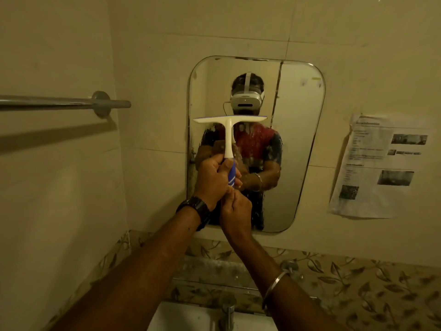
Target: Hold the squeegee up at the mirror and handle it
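A white squeegee (229,130) with a blue-and-white handle stands upright against the wall mirror (296,144), its blade level across the glass at mid-height. My left hand (212,177), with a black watch on the wrist, grips the blue handle. Just below it, my right hand (235,209) curls around the handle's bottom end; a metal bangle sits on that forearm. The mirror is wet and streaked below the blade and reflects a person wearing a headset.
A metal towel bar (59,102) juts out from the left wall. A printed paper sheet (379,168) hangs on the tiles right of the mirror. Below are a leaf-patterned tile band, a white basin (191,318) and a metal tap (228,315).
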